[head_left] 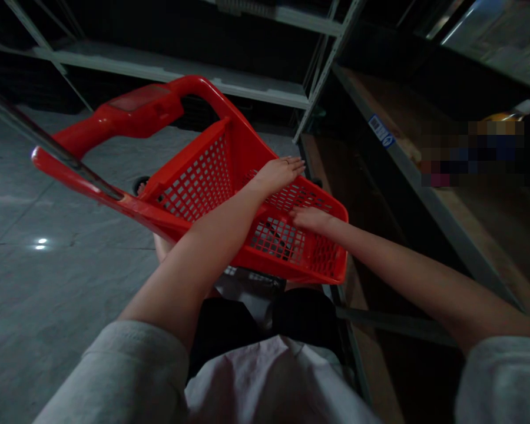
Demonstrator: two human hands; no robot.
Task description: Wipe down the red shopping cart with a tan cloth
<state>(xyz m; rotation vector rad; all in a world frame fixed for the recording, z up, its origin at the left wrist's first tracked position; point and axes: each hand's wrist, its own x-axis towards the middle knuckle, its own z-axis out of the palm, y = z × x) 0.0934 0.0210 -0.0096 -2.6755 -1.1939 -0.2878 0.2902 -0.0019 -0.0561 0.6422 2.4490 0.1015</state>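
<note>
A red plastic shopping cart stands tilted in the view in front of my legs, with grid-like holes in its basket walls and floor. My left hand lies across the far side rim of the basket, fingers stretched out flat, a ring on one finger. My right hand reaches over the basket from the right, its fingers pointing left above the mesh floor. Those fingers show only in part, and nothing is seen in them. Dark bars are visible through the floor mesh.
A metal pole runs along the cart's left side. White metal shelving stands at the back. To the right is a brown shelf with a blue label. Grey tiled floor spreads on the left.
</note>
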